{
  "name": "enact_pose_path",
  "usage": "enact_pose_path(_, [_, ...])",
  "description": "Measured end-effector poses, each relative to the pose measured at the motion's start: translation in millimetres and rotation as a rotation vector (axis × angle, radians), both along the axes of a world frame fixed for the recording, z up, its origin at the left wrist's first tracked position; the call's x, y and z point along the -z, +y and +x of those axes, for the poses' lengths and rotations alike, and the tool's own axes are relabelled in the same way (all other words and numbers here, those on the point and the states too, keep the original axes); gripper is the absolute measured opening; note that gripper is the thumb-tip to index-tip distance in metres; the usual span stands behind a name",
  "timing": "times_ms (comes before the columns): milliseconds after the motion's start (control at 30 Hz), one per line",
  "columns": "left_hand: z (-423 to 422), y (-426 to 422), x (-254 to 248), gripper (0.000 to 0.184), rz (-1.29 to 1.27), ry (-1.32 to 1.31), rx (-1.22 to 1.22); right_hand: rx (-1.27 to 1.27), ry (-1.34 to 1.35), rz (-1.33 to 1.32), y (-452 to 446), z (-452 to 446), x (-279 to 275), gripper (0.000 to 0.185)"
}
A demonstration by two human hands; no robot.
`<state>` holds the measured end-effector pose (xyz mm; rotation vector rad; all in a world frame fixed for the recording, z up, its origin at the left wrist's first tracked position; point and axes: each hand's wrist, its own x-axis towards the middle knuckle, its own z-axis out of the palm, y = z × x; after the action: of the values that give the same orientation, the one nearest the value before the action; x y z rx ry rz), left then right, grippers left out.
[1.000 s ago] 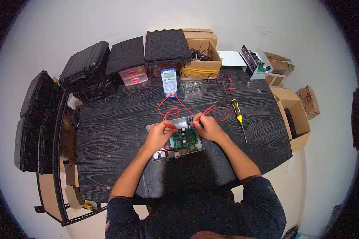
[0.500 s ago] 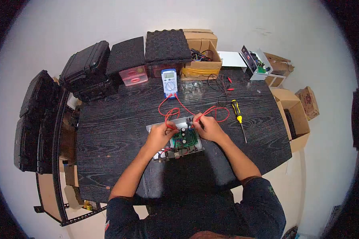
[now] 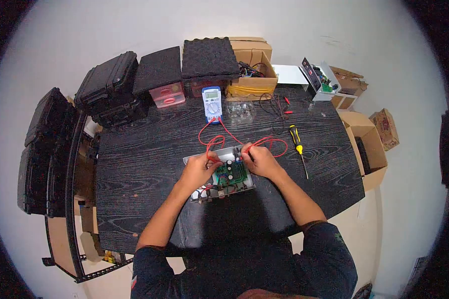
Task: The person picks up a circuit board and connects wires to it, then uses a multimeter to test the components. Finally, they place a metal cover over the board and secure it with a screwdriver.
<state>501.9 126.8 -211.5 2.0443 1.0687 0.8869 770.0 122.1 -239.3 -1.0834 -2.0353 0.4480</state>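
An open metal case with a green circuit board [image 3: 233, 173] inside lies on the black table in front of me. My left hand [image 3: 199, 169], at the case's left side, is closed on a red test probe whose tip is hidden by my fingers. Over the upper right corner of the case, my right hand [image 3: 259, 159] pinches another red probe pointed down at the board. Whether either tip touches the board I cannot tell. Red leads [image 3: 215, 141] run from both probes to a blue and white multimeter [image 3: 212, 104] beyond the case; its display is too small to read.
A yellow and black screwdriver [image 3: 297, 142] lies right of my right hand. Behind are a clear bag of small parts [image 3: 240, 111], black leads with red clips [image 3: 288, 112] and a cardboard box of cables [image 3: 254, 74]. Black hard cases [image 3: 107, 82] stand at the left.
Almost nothing differs. The red lead loop by my right hand has shifted slightly; both hands stay over the case with the probes.
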Motion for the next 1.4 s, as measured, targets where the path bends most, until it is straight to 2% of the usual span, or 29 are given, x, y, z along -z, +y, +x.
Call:
enact_pose_path(200, [0,1,1,0.016,0.045,0.067,0.013,-0.004,-0.067,0.002,-1,0,-4,0.013])
enact_pose_path(300, [1,-1,-1,0.016,0.069,0.007,-0.005,-0.006,-0.086,0.015,2,2,4,0.012])
enact_pose_path(400, [1,-1,1,0.017,0.001,0.013,-0.023,-0.008,-0.068,0.023,1,1,2,0.011])
enact_pose_path(500, [2,0,2,0.016,0.074,0.054,0.000,-0.002,-0.088,0.002,0,0,-2,0.012])
enact_pose_path(1000, [3,1,6,0.017,0.090,0.040,0.015,-0.050,-0.060,0.036,1,-6,-1,0.013])
enact_pose_path(1200, [3,0,8,0.017,0.102,0.010,0.022,0.009,-0.090,-0.056,-1,-8,-7,0.011])
enact_pose_path(1300, [1,-2,2,0.018,0.060,0.009,0.024,0.049,0.087,-0.133,-3,-6,-13,0.013])
enact_pose_path(1400, [-7,2,-5,0.020,0.027,-0.078,0.063,-0.017,0.181,-0.082,-9,-6,-26,0.011])
